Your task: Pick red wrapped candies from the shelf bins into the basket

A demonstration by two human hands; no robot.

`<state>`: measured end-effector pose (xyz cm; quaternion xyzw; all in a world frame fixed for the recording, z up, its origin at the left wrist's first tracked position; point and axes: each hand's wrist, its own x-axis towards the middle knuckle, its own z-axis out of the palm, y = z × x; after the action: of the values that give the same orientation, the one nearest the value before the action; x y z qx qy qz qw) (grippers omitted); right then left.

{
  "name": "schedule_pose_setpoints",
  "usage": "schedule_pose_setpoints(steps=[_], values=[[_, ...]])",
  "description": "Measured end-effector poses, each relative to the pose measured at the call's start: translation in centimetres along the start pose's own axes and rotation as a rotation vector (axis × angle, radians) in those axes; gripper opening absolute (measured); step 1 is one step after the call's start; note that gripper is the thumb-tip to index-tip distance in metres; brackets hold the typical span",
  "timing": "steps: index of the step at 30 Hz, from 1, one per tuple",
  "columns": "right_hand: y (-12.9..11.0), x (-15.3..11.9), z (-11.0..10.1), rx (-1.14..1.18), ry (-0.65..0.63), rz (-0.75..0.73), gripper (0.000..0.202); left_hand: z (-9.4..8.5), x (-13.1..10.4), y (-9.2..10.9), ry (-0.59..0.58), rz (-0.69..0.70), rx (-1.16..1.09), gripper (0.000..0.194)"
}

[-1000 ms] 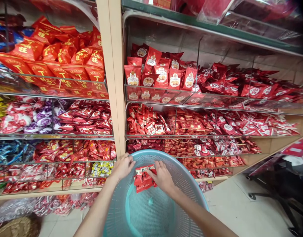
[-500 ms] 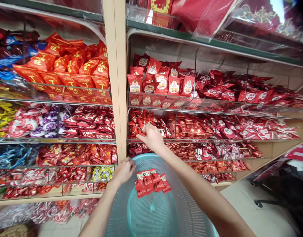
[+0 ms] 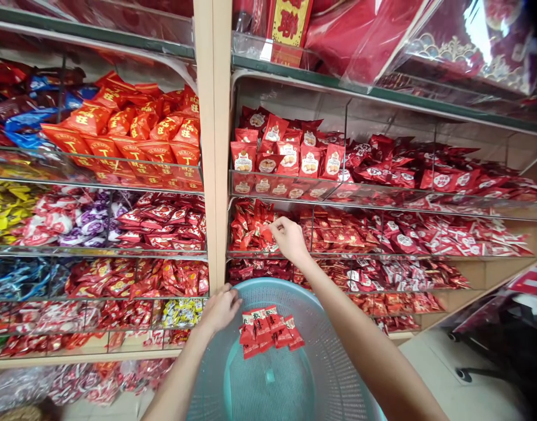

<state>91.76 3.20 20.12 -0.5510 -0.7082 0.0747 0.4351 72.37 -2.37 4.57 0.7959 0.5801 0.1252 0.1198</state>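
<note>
A teal mesh basket [image 3: 338,356] sits at the bottom centre, with several red candy packets [image 3: 268,332] lying inside against its far wall. My left hand [image 3: 222,309] has its fingers curled over the basket's upper left rim. Over the shelf bin of small red packets [image 3: 250,225], right of the wooden post, my right hand [image 3: 288,237] is closed, fingertips pinched at a red packet among the others. The fingertips partly cover that packet.
A wooden post [image 3: 215,146] divides the shelving. Clear-fronted bins hold orange-red bags [image 3: 132,126] on the left and red biscuit bags [image 3: 290,153] on the right. A wheeled chair base [image 3: 478,371] stands on the floor at the lower right.
My right hand has moved right over the bin, and its spread fingers have come together at a packet. The view has shifted slightly upward. My left hand stays at the rim.
</note>
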Motion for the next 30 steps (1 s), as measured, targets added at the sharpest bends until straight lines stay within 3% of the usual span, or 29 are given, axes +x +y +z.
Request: schedule_pose_setpoints(steps=[4,7,9,12,16,21,25,30], values=[[0.4,-0.9,-1.6,0.232,0.032,0.039,0.023,-0.1,0.0,0.0,0.006,0.015,0.000,0.032],[0.5,-3.5,-3.1,0.320,0.034,0.013,0.023,-0.1,0.2,0.0,0.004,0.024,0.017,0.032],[0.8,-6.0,-3.8,0.288,-0.033,-0.006,0.023,0.0,0.2,0.0,-0.002,0.023,0.021,0.032],[2.2,-10.1,-4.1,0.161,-0.230,-0.023,0.024,0.1,0.3,0.0,-0.008,0.020,0.007,0.032],[5.9,-14.6,-2.7,-0.231,-0.424,-0.077,0.024,0.2,0.3,0.0,-0.010,0.015,0.002,0.032],[9.8,-18.3,0.0,-0.751,-0.496,-0.412,0.015,0.3,0.3,-0.1,-0.008,0.011,0.003,0.031],[10.7,-20.2,1.6,-0.822,-0.521,-0.551,0.012,0.3,0.3,-0.1,-0.002,0.017,0.000,0.031],[11.1,-21.2,2.5,-0.813,-0.567,-0.581,0.009,0.3,0.3,0.0,0.000,0.020,-0.005,0.031]])
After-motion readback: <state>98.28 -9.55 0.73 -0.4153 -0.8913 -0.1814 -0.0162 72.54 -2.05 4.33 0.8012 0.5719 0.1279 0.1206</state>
